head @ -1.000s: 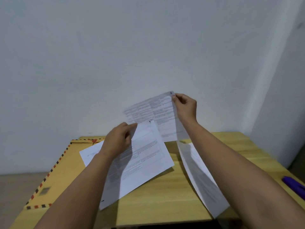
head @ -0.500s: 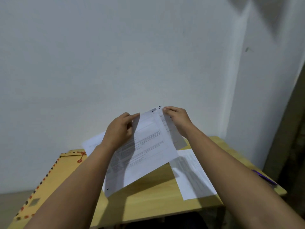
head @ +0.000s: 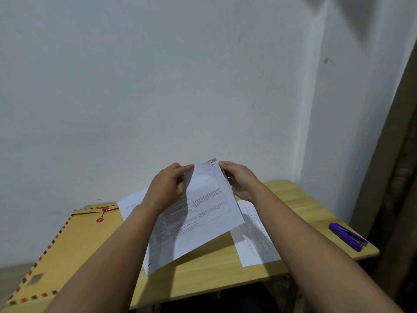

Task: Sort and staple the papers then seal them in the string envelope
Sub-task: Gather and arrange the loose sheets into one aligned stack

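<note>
Pale wall behind, wooden desk [head: 203,274] below. Held above the desk's middle: printed papers [head: 198,213], pinched at the top edge between left hand [head: 168,188] and right hand [head: 239,181], each grip clamped on the sheets — thumbs in front, fingers curled behind. Long axis tilted, running from the top corner at about 1 o'clock down to the bottom corner at about 7 o'clock; printed face toward the camera, lower end hanging free just over the desk.

Possible trouble: held only at the top, so sheets likely to slide askew or droop and fold — edges misaligned before stapling. Hard to tell how many sheets are in the pinch.

Further out: loose sheet [head: 255,236] flat at 3 o'clock, another sheet [head: 130,203] at 10 o'clock partly under the left arm, string envelope [head: 74,247] at 9 o'clock, purple stapler [head: 347,237] well apart at 3 o'clock near the desk edge — an elbow could knock it off.
</note>
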Demonstrator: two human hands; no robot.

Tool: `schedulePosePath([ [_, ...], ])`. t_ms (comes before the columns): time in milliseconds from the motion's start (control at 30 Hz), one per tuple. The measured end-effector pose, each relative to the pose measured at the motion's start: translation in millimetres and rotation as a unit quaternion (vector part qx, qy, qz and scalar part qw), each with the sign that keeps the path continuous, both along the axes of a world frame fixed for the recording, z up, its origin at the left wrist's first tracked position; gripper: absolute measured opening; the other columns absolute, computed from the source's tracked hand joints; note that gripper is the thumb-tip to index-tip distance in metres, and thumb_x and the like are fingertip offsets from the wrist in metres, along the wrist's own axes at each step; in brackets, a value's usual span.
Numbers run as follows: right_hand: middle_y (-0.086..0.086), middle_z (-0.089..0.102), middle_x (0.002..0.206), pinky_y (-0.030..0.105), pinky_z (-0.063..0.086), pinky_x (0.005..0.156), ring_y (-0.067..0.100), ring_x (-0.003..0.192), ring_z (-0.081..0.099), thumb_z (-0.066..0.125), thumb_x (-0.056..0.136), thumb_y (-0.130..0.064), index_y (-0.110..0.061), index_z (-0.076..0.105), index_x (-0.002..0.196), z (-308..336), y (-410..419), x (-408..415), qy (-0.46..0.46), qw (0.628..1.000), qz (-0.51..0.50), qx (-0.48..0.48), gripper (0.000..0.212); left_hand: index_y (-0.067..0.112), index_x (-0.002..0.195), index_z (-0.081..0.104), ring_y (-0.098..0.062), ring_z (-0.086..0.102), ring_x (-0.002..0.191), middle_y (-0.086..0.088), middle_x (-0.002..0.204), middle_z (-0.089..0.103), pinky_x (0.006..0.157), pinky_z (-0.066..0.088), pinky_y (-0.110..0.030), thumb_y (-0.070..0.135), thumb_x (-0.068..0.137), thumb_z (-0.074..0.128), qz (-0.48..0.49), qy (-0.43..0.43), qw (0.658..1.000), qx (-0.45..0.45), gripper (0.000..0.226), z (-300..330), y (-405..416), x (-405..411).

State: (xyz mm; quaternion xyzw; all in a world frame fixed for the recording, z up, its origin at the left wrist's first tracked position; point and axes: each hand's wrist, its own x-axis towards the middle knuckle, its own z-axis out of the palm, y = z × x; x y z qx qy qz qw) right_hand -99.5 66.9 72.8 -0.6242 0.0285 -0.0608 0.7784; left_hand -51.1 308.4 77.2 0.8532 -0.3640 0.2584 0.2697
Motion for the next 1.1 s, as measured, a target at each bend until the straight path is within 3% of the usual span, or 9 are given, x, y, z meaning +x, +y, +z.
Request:
schedulePosePath([
  [133,0.007,0.076,0.103,0.038,0.052,0.085,0.022,0.093,0.067,0.069,0.099,-0.029,-0.008,0.079,0.116,-10.3,1.4,5.5,0.002,1.000,0.005,0.014,0.029,0.031,0.134,0.064,-0.013,0.055,0.075,0.012,0.087,0.055,0.061,0.050,-0.033,0.004,0.089,0.055,0.016,0.004,1.000,0.013,0.053,-8.3,1.2,3.9],
  [233,0.005,0.076,0.096,0.033,0.053,0.075,0.019,0.083,0.069,0.072,0.097,-0.032,-0.008,0.078,0.112,-15.5,4.8,6.1,-0.002,1.000,0.005,0.014,0.030,0.032,0.132,0.064,-0.016,0.055,0.075,0.009,0.087,0.056,0.061,0.051,-0.035,0.004,0.088,0.055,0.026,0.008,1.000,0.017,0.053,-13.1,1.0,6.9],
  [367,0.009,0.080,0.095,0.028,0.059,0.065,0.019,0.074,0.073,0.076,0.094,-0.012,-0.003,0.078,0.111,-25.6,12.7,8.1,-0.040,0.999,-0.028,-0.004,0.019,0.033,0.131,0.065,-0.018,0.055,0.074,0.008,0.086,0.056,0.061,0.051,-0.035,0.004,0.087,0.055,0.032,0.013,0.999,0.018,0.053,-17.7,0.0,9.7],
  [533,0.011,0.081,0.104,0.045,0.061,0.095,0.027,0.093,0.076,0.076,0.093,-0.012,-0.011,0.082,0.107,-38.4,17.5,17.7,-0.061,0.995,-0.071,-0.034,0.015,0.032,0.133,0.064,-0.017,0.053,0.074,0.010,0.087,0.055,0.059,0.047,-0.031,0.003,0.086,0.054,0.034,0.013,0.999,0.022,0.056,-23.4,0.1,13.9],
  [700,0.008,0.082,0.104,0.048,0.060,0.098,0.027,0.096,0.077,0.076,0.095,-0.015,-0.013,0.082,0.108,-42.0,18.7,19.8,-0.064,0.994,-0.081,-0.045,0.015,0.028,0.136,0.062,-0.015,0.054,0.075,0.010,0.090,0.056,0.059,0.048,-0.032,0.002,0.086,0.054,0.028,0.009,1.000,0.011,0.056,-28.0,0.8,18.7],
  [833,0.009,0.081,0.107,0.050,0.059,0.100,0.030,0.100,0.077,0.074,0.096,-0.015,-0.012,0.082,0.110,-45.7,17.1,21.0,-0.055,0.995,-0.073,-0.037,0.017,0.025,0.137,0.058,-0.011,0.055,0.080,0.006,0.108,0.062,0.068,0.045,-0.023,0.011,0.095,0.057,0.019,0.014,1.000,-0.009,0.044,-30.2,-0.3,18.2],
  [933,0.011,0.081,0.109,0.052,0.058,0.101,0.037,0.109,0.075,0.074,0.095,-0.014,-0.011,0.081,0.111,-50.2,15.2,23.5,-0.050,0.996,-0.067,-0.026,0.017,0.027,0.133,0.056,-0.009,0.055,0.076,0.009,0.115,0.061,0.069,0.046,-0.025,0.016,0.095,0.057,0.029,0.030,0.999,-0.033,0.040,-33.1,0.1,19.5],
  [1033,0.011,0.080,0.110,0.054,0.057,0.101,0.038,0.110,0.074,0.075,0.095,-0.015,-0.012,0.081,0.111,-52.4,13.6,25.6,-0.046,0.996,-0.073,-0.024,0.017,0.031,0.129,0.057,-0.010,0.058,0.083,0.014,0.106,0.065,0.072,0.049,-0.032,0.025,0.093,0.055,0.048,0.058,0.997,-0.022,0.037,-34.7,3.6,22.0],
  [1100,0.011,0.080,0.110,0.053,0.057,0.102,0.037,0.109,0.074,0.076,0.095,-0.016,-0.013,0.081,0.111,-51.5,13.1,27.0,-0.048,0.996,-0.075,-0.026,0.018,0.028,0.117,0.067,-0.017,0.058,0.087,0.012,0.094,0.071,0.078,0.050,-0.039,0.033,0.091,0.051,0.068,0.042,0.997,-0.004,0.032,-32.1,7.0,24.3],
])
